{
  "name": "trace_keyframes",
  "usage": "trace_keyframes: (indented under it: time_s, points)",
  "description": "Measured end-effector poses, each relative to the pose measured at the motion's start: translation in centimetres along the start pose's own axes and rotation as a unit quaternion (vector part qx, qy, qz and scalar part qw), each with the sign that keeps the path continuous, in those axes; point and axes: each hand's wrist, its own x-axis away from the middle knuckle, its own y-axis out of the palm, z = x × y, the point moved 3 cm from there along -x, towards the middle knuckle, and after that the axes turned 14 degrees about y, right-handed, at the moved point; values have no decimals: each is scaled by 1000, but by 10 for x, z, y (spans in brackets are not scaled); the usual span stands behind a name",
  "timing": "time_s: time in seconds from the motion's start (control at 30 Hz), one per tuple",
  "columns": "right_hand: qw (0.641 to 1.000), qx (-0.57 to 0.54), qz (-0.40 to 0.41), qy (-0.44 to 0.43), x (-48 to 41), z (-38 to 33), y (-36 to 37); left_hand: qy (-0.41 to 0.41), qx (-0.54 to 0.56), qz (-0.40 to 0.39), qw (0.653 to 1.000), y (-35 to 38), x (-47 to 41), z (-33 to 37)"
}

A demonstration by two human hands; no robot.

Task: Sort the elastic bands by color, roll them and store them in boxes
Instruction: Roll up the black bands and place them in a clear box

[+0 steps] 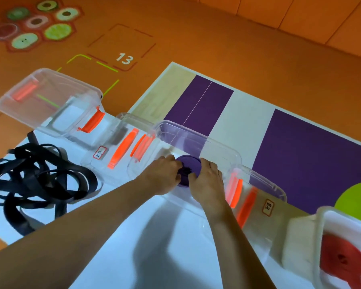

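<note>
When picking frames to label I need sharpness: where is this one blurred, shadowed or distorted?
Head view: the left hand, right hand and purple roll look slightly soft; soft shadows fall on the table; the wide angle bends the box rim; the label is unreadable.

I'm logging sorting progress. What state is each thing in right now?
purple roll: rolled, held in the middle box.
left hand: grips the purple roll.
right hand: grips the purple roll.
black bands: unrolled, tangled on the mat.
red roll: rolled, lying in the right box.
middle box: open.
left box: open, no bands seen inside.
right box: open.
</note>
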Motion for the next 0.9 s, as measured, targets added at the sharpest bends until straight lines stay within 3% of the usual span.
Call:
trace_keyframes:
  time_s: [0.23,0.33,0.53,0.9]
  points:
    - [993,-3,86,-87,52,-7,4,71,-86,189,976,-9,85,21]
    - [982,2,130,-137,82,-19,9,65,-88,217,970,-6,118,26]
    - [962,7,168,-214,139,-53,33,12,-71,211,975,5,185,2]
    - [959,121,100,-236,196,-126,162,-63,-32,174,982,35,299,-130]
